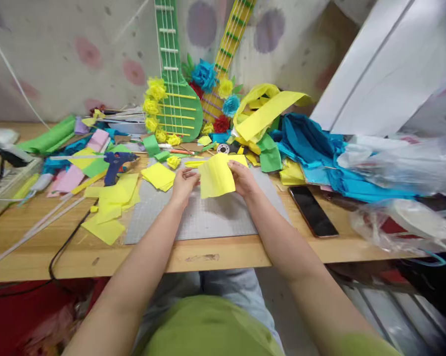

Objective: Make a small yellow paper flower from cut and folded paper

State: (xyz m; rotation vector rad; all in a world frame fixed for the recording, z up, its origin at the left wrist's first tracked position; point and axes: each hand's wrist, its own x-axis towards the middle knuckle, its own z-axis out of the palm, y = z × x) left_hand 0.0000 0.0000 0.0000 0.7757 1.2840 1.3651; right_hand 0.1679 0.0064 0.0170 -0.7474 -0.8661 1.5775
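A yellow crepe paper piece (217, 177) is raised above the grey cutting mat (215, 225), its surface gently curved. My right hand (244, 179) pinches its right side, thumb in front. At the paper's left edge, the curled fingers of my left hand (185, 185) come together, slightly blurred. A stack of yellow paper squares (158, 176) lies just left of that hand. More yellow sheets (113, 202) are spread on the table farther left. Behind the held paper, part of another yellow sheet (241, 159) shows.
A blue glue gun (117, 165) rests at left, with a black cable (62, 249) running to the table edge. At right lie a phone (312, 211), blue crepe paper (308, 138) and a plastic-wrapped roll (412, 222). Green (180, 106) and yellow (228, 44) paper-covered instrument models lean at the back.
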